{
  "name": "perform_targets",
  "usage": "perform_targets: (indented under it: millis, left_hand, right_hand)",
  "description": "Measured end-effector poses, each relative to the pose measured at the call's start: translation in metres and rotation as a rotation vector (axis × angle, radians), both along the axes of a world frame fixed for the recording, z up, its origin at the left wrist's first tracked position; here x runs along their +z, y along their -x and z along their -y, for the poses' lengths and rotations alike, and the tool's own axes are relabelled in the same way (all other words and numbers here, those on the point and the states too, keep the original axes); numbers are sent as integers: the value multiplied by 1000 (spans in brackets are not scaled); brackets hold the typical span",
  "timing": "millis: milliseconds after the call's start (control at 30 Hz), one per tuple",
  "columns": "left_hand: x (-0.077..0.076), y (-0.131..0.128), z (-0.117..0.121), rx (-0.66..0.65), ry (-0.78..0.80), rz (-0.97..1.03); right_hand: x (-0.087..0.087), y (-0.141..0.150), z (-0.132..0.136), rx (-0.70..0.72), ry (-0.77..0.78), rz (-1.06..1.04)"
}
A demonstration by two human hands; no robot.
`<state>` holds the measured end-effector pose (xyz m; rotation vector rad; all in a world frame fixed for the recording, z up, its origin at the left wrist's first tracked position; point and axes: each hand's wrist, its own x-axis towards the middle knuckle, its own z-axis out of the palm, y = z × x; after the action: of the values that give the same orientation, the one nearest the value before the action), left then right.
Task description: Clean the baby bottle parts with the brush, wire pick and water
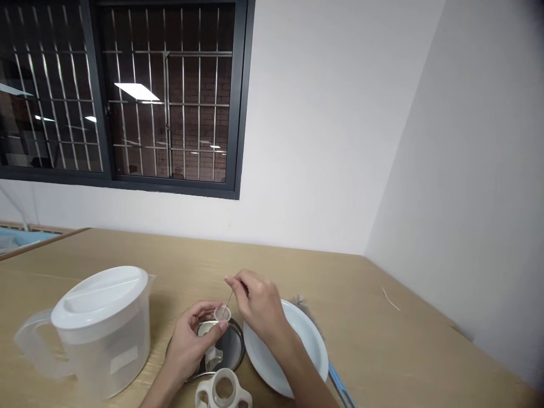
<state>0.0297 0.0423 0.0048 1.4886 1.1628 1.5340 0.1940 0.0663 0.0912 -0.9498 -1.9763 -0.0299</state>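
Above a round metal tray [233, 345], my left hand [191, 334] grips a small round whitish cap-like piece [222, 313] by its rim, fingers curled around it. The fingertips of my right hand [255, 297] pinch a thin stick [228, 303], whose lower end reaches into the opening of that piece. Pale, translucent parts [213, 358] lie on the tray, partly hidden by my left hand. In front of the tray stands a cream two-handled ring piece [224, 388], cut off by the lower picture edge. My right forearm passes over a pale plate [314, 345].
On the left stands a translucent pitcher [108, 340] with a white lid. A brush with a blue handle [340, 385] lies behind and beside the plate. A thin pale strip [391, 299] rests on the wooden table [361, 317], farther right. Walls and a barred window border the table.
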Motion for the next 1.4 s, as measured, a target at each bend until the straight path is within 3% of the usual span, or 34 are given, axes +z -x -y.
perform_targets:
  millis: [433, 567, 900, 1067, 1400]
  left_hand:
    - [1, -2, 4, 23, -26, -61]
    - [1, -2, 2, 36, -20, 2]
    - [-7, -19, 0, 65, 27, 184]
    - [-18, -27, 2, 70, -30, 147]
    - [-17, -14, 1, 146, -19, 72]
  right_hand:
    - [11, -9, 6, -33, -95, -160]
    - [13, -9, 7, -18, -99, -140]
    - [1, 15, 8, 107, -9, -194]
    - [-1, 17, 9, 79, -30, -166]
    - [-3, 13, 9, 63, -118, -217]
